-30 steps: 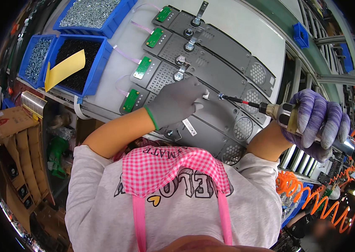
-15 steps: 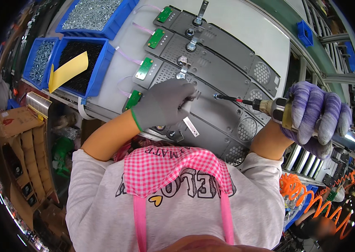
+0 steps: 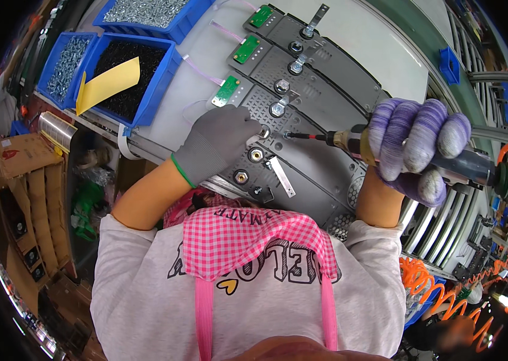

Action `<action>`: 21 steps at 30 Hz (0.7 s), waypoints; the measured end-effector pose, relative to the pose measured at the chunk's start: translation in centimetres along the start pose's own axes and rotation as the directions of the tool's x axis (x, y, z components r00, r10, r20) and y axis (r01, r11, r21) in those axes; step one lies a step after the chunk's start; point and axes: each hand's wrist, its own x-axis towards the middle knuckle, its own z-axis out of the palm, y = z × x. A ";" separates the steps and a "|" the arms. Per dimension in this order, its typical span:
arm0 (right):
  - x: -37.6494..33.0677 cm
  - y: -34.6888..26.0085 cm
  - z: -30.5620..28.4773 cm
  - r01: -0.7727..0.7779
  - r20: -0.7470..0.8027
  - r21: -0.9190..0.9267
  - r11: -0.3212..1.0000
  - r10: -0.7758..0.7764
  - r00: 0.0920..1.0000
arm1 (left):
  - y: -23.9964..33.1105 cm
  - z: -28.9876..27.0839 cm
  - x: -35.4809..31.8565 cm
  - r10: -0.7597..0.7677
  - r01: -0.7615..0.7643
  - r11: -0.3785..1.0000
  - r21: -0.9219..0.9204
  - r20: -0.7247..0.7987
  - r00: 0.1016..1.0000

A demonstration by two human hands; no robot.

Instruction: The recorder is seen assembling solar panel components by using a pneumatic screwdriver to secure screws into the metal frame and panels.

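My left hand (image 3: 218,144), in a grey glove, rests on the nearest grey metal panel (image 3: 308,180), fingertips pinching a small metal part by a round fitting (image 3: 256,154). My right hand (image 3: 416,147), in a purple glove, grips a powered screwdriver (image 3: 476,168) held level. Its red-collared bit (image 3: 305,136) touches the panel just right of my left fingertips. A loose metal strip (image 3: 281,176) lies on the panel below the bit. Two more grey panels (image 3: 320,90) lie beyond, each with a small green circuit board (image 3: 226,90) at its left end.
Blue bins of screws (image 3: 146,12) and black parts (image 3: 128,96) stand at the left, one holding a yellow card (image 3: 107,84). Cardboard boxes (image 3: 7,156) sit lower left. Orange coiled hoses (image 3: 428,283) hang lower right. A small blue block (image 3: 450,62) lies on the white bench.
The screwdriver has swung left and lower, bringing its bit onto the near panel. My left hand has slid left along that panel toward the round fitting.
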 end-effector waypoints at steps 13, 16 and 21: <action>-1.9 4.6 1.6 -0.005 -0.183 -0.072 0.997 -0.008 0.983 | 0.2 -0.8 0.7 0.056 -0.057 0.998 0.035 0.037 0.998; -2.2 5.0 1.4 -0.031 -0.213 -0.043 0.999 0.021 0.977 | 0.1 -0.8 0.7 0.046 -0.047 0.998 0.045 0.036 0.998; -2.6 5.4 1.3 -0.030 -0.291 0.080 0.996 0.052 0.955 | 0.3 -0.3 0.5 -0.036 0.036 0.999 -0.009 -0.036 0.999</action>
